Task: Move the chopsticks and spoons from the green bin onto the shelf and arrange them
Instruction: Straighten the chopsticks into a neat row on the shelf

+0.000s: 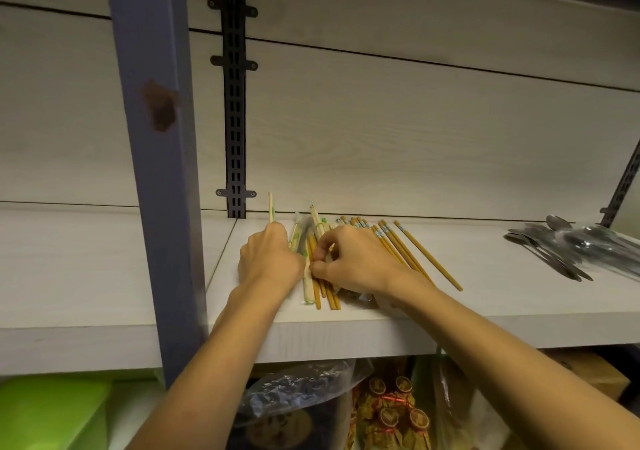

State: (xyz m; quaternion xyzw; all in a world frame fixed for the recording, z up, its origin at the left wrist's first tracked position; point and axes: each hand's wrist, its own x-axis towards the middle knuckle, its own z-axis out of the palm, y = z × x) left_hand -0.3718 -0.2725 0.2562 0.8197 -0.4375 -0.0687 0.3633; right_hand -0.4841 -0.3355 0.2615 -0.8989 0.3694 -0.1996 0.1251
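Both hands on the shelf (485,297), over the chopsticks (408,252). Left hand (268,259) curled round a pale wrapped chopstick (270,207) that sticks up past the knuckles toward the back wall. Right hand (349,259) fingers curled, pinching the brown chopsticks at the middle of the pile; thumb tip down on them. Pile lying roughly front to back, tips fanned rightward, near ends close to the front edge of the shelf but not over it — a few pale wrapped ones (307,283) at the left of the bundle. Spoons (568,245) grouped at the far right of the same board, well apart from the chopsticks, bare board between the two groups. Blue upright post (156,138) just left of the left forearm, black slotted rail (235,120) on the back wall behind the pile. Green bin (52,411) below the shelf at lower left, partly cut off. Plastic bags (301,387) and gold-wrapped packages (391,411) under the shelf.
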